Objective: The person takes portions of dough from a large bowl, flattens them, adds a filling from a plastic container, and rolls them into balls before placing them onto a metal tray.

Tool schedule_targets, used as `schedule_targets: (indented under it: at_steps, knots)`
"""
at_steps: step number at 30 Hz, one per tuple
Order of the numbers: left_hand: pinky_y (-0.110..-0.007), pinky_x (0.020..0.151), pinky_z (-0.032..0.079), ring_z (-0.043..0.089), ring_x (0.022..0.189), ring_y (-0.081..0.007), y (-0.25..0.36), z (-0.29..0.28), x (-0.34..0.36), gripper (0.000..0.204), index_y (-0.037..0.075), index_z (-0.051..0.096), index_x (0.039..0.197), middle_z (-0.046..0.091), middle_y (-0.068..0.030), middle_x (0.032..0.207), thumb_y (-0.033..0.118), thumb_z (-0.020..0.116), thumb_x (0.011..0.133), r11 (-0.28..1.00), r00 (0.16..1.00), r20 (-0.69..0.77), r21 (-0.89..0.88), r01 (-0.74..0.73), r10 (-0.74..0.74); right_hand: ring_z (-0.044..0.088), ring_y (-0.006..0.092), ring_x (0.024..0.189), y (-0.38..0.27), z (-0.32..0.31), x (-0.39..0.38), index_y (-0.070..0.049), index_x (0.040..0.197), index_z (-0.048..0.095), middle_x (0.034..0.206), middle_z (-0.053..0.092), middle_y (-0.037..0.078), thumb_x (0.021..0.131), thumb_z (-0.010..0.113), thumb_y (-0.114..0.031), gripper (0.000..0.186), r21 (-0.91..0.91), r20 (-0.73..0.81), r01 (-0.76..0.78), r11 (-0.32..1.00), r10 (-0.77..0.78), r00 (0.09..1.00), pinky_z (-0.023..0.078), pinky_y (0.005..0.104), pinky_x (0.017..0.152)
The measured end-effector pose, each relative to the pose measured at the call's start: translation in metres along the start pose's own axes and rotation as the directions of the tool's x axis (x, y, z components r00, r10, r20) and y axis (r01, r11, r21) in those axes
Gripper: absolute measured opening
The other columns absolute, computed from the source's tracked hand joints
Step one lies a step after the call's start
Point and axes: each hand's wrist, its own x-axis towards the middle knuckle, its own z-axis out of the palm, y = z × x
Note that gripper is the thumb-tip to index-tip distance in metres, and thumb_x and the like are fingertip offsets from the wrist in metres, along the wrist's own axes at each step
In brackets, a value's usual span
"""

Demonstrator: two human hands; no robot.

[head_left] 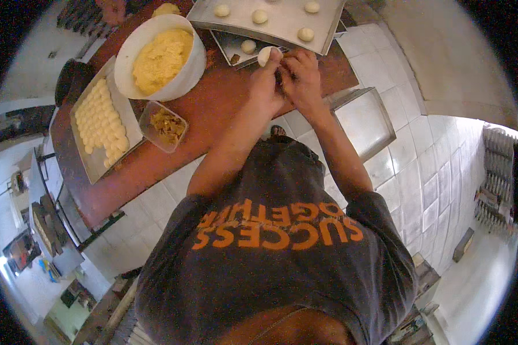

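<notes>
The reddish-brown desk (213,109) runs slantwise across the upper left of the view, its near long edge facing the person and its right corner ending just beside the hands, by the tiled floor (420,190). Most of its surface is taken. A white bowl (193,72) of yellow filling sits near the middle, touching or overlapping a tray (95,164) packed with rows of pale dough pieces along the left edge. A small clear container (149,123) of brownish bits stands just beside the bowl, near the front edge. Bare desk shows only between this container and the hands. At the far side a large metal tray (282,29) holds a few well-spaced dough balls, and a smaller tray (230,46) lies partly under it with one ball (248,46) on it.

Both forearms reach forward from the torso and converge over the right end of the desk. The left hand (265,86) is curled around a white dough ball (266,54), which sits at its fingertips by the edge of the smaller tray. The right hand (301,77) presses in close against the left, fingers bent inward; what it grips, if anything, I cannot tell.
</notes>
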Motion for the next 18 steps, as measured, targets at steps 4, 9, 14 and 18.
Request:
schedule_targets:
  at_steps: [4, 9, 14, 18]
  knots:
    - [-0.034, 0.075, 0.047, 0.054, 0.088, -0.0198, 0.004, -0.017, -0.019, 0.033, 0.005, 0.051, 0.102, 0.055, -0.007, 0.097, 0.027, 0.061, 0.079, 1.0, 0.997, 0.072, -0.013, 0.01, -0.009, 0.046, 0.033, 0.084, -0.034, 0.001, 0.001, -0.005, 0.079, 0.056, 0.085, 0.052, 0.013, 0.06, 0.061, -0.009, 0.02, 0.107, 0.02, -0.21, 0.972, 0.209, 0.978, 0.036, 0.0419, 0.074]
    - [-0.036, 0.071, 0.049, 0.055, 0.089, -0.0189, 0.031, -0.05, -0.043, 0.029, 0.005, 0.051, 0.102, 0.056, -0.006, 0.096, 0.022, 0.06, 0.08, 0.982, 0.989, 0.084, -0.134, 0.131, -0.12, 0.047, 0.0357, 0.082, -0.054, 0.007, -0.016, -0.005, 0.083, 0.055, 0.085, 0.052, 0.015, 0.061, 0.061, -0.008, 0.023, -0.01, 0.107, -0.135, 0.991, 0.136, 0.985, 0.037, 0.044, 0.076]
    - [-0.034, 0.071, 0.049, 0.057, 0.084, -0.0191, 0.03, -0.079, -0.062, 0.025, 0.004, 0.052, 0.102, 0.058, -0.0056, 0.093, 0.016, 0.058, 0.08, 0.996, 0.997, 0.036, 0.067, 0.063, -0.065, 0.05, 0.0345, 0.081, -0.09, 0.021, -0.031, -0.004, 0.083, 0.055, 0.083, 0.055, 0.013, 0.062, 0.061, -0.006, 0.022, -0.219, 0.095, -0.124, 0.968, 0.148, 0.985, 0.04, 0.0425, 0.073]
    - [-0.032, 0.072, 0.049, 0.058, 0.081, -0.0195, 0.043, -0.091, -0.085, 0.023, 0.004, 0.052, 0.101, 0.058, -0.006, 0.091, 0.012, 0.057, 0.08, 0.981, 0.988, 0.005, 0.116, 0.154, -0.155, 0.052, 0.0291, 0.076, -0.1, 0.022, -0.047, -0.004, 0.083, 0.056, 0.08, 0.055, 0.011, 0.06, 0.062, 0.0, 0.024, -0.135, 0.138, -0.131, 0.982, 0.15, 0.979, 0.043, 0.037, 0.063]
